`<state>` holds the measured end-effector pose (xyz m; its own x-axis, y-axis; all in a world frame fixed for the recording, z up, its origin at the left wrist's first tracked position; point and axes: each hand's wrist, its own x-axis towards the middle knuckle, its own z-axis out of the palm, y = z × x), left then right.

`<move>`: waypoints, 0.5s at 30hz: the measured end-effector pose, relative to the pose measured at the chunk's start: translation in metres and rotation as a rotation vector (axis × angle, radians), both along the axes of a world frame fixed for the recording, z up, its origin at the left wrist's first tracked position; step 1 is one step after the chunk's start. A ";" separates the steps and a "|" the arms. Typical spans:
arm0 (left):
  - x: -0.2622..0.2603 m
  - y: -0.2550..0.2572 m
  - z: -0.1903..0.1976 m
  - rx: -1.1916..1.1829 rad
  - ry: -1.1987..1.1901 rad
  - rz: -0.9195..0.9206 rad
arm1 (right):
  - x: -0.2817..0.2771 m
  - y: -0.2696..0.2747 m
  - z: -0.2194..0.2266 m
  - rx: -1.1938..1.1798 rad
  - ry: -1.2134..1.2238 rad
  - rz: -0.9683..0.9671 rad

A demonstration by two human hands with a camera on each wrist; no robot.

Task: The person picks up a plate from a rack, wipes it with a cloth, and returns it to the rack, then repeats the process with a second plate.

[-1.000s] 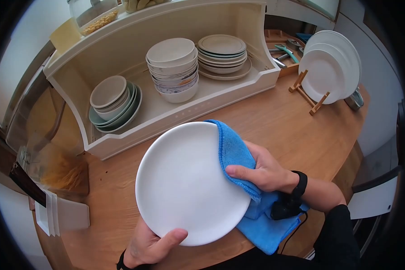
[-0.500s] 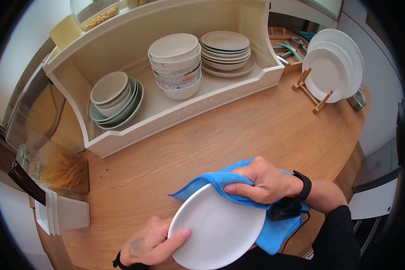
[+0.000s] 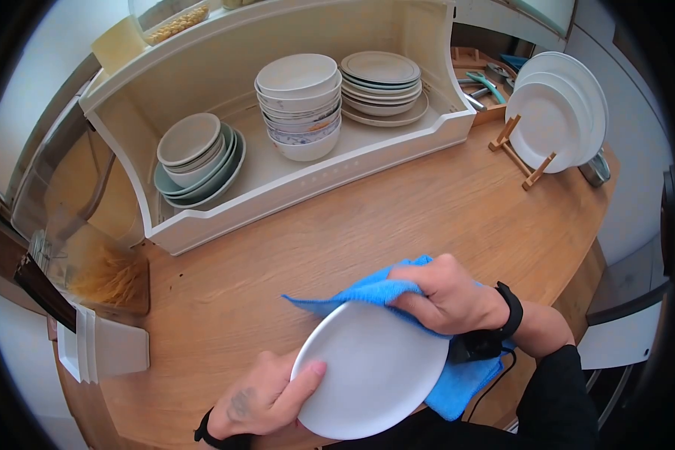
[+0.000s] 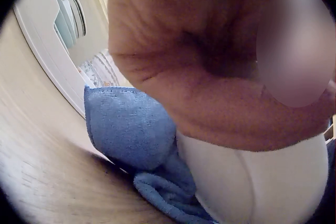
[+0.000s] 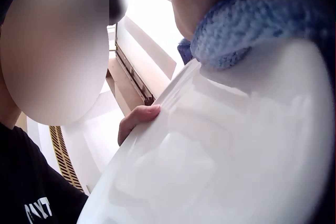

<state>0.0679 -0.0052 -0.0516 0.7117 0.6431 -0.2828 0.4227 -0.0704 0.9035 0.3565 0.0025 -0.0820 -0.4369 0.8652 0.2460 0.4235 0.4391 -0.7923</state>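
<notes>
A white plate (image 3: 371, 375) is held tilted above the front of the table. My left hand (image 3: 266, 397) grips its left edge, thumb on the upper face and the other fingers hidden beneath. With a blue cloth (image 3: 352, 291) folded over the plate's far rim, my right hand (image 3: 454, 296) pinches cloth and rim together. In the right wrist view the cloth (image 5: 252, 24) wraps the rim, and the left thumb (image 5: 140, 119) lies on the plate's edge. The left wrist view shows the cloth (image 4: 131, 127) hanging beside the plate's underside (image 4: 252, 182).
A white shelf (image 3: 315, 184) at the back holds stacked bowls (image 3: 300, 109) and plates (image 3: 382, 82). White plates (image 3: 544, 127) stand in a wooden rack (image 3: 523, 159) at the right. White containers (image 3: 112, 349) and a clear box of noodles (image 3: 109, 281) line the left side.
The plate has come down toward the body and tilted. The right hand with the cloth has shifted from its right side to its far rim; the left hand has turned with the plate.
</notes>
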 end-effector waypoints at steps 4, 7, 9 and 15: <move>0.001 -0.001 0.004 -0.203 -0.025 0.180 | 0.011 0.013 -0.003 0.112 0.072 -0.258; 0.001 0.001 0.000 -0.295 -0.113 0.283 | 0.026 0.029 0.003 0.170 0.339 -0.499; 0.001 0.002 -0.004 -0.400 -0.145 0.344 | 0.024 0.030 0.006 0.189 0.515 -0.568; 0.006 0.006 -0.006 -0.387 -0.069 0.300 | 0.000 -0.002 0.003 0.244 0.180 -0.192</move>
<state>0.0736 0.0010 -0.0574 0.5365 0.6796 -0.5003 0.3111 0.3919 0.8658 0.3563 0.0005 -0.0793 -0.2034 0.8334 0.5138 0.3800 0.5509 -0.7431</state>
